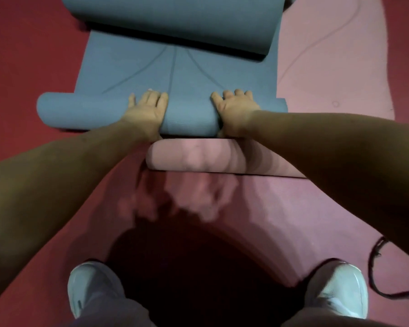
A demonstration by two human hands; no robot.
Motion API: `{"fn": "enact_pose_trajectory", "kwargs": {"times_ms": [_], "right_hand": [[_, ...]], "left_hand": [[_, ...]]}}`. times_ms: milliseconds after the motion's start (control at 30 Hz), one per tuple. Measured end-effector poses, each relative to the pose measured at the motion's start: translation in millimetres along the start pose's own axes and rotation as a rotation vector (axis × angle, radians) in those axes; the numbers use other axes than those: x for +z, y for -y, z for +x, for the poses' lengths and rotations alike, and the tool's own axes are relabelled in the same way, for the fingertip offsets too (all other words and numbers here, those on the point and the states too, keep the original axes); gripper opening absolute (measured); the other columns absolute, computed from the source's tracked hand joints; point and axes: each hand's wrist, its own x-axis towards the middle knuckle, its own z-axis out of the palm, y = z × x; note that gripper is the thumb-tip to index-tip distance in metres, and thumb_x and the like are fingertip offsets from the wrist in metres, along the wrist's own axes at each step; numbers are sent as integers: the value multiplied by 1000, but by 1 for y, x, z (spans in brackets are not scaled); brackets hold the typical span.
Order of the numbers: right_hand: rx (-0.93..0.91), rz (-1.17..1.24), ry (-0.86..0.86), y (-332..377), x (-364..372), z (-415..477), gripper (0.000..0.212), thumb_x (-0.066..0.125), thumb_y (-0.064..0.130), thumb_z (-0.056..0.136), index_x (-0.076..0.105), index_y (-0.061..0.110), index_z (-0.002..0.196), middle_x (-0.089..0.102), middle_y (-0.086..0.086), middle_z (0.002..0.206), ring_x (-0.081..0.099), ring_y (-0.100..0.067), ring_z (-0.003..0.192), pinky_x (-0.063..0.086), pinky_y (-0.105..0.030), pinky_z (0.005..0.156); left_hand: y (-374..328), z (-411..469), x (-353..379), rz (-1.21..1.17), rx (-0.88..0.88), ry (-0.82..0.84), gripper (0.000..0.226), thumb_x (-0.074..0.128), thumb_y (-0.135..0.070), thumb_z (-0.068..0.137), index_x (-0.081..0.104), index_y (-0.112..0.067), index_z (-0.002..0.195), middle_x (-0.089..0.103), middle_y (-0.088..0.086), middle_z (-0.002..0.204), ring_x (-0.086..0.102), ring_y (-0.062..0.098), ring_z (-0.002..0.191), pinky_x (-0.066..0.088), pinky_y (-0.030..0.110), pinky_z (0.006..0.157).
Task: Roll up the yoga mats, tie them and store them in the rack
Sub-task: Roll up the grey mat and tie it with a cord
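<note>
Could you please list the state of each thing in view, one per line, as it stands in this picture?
Blue mat: partly rolled at both ends, flat in between.
Near roll: both palms pressing on it.
Far roll: lying untouched.
Pink mat: mostly flat, near end rolled.
Left hand: open, flat on the roll.
Right hand: open, flat on the roll.
Black cord: loose on the floor, untied.
</note>
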Motion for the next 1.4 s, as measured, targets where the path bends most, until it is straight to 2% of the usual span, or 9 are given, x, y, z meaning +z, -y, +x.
{"fn": "enact_pose_trajectory", "kwargs": {"times_ms": [233,500,600,700,833,900,1033,1200,1400], "right_hand": [[-107,244,286,4,3,-36,75,78,58,68,45,19,122,59,-7,118,58,-30,111,47,-35,89],[-115,456,471,-4,6,-45,62,82,38,73,51,21,123,56,3,113,57,-20,110,43,-25,86],[-71,349,470,-11,0,-34,81,77,61,70,51,22,137,48,-3,122,49,-26,124,43,-33,104],[55,301,357,-31,-8,-28,112,57,92,59,49,18,142,43,-15,140,39,-35,134,37,-44,112],[218,324,109,-39,-20,-15,82,56,73,82,42,25,146,12,-20,160,20,-40,147,20,-58,118],[219,308,57,-29,-26,-7,67,62,52,91,36,28,148,-3,-20,163,12,-38,150,15,-61,117],[70,278,-3,-17,-33,-6,33,55,20,96,59,20,129,52,-19,136,53,-39,120,43,-38,91],[-56,252,-13,-11,-23,-25,25,51,29,91,63,9,101,65,-24,114,60,-40,104,42,-33,76],[16,195,235,-8,-12,-23,87,58,64,80,29,18,148,40,-17,148,40,-38,136,30,-57,111]], "left_hand": [[-8,-21,-11,56,142,117,75,74,-65,54,46,-19,105,61,7,108,57,31,104,45,44,84],[-18,-30,-18,-100,105,432,79,81,-64,46,47,-30,109,64,-1,107,61,24,98,49,39,84],[-8,-26,-18,-102,46,315,100,79,-71,35,44,-23,115,59,13,115,56,34,109,51,44,87],[6,-20,-28,-84,-26,134,96,77,-73,54,47,-17,126,52,18,123,44,37,119,43,47,98],[-2,-15,-24,-108,-16,-55,47,44,-47,95,51,-12,125,58,23,120,56,44,108,48,48,90],[-10,-16,-14,-182,-7,-30,59,40,-45,86,48,-6,129,55,27,127,54,44,115,44,47,98],[-5,4,-28,-136,10,280,108,66,-60,63,23,-10,148,34,24,149,29,38,141,26,45,115],[-4,5,-10,-1,22,239,129,85,-60,52,15,-14,150,35,19,142,35,37,134,28,52,110],[-5,4,-10,28,88,113,103,77,-66,54,34,-17,134,54,17,121,52,40,110,43,48,94]]}}
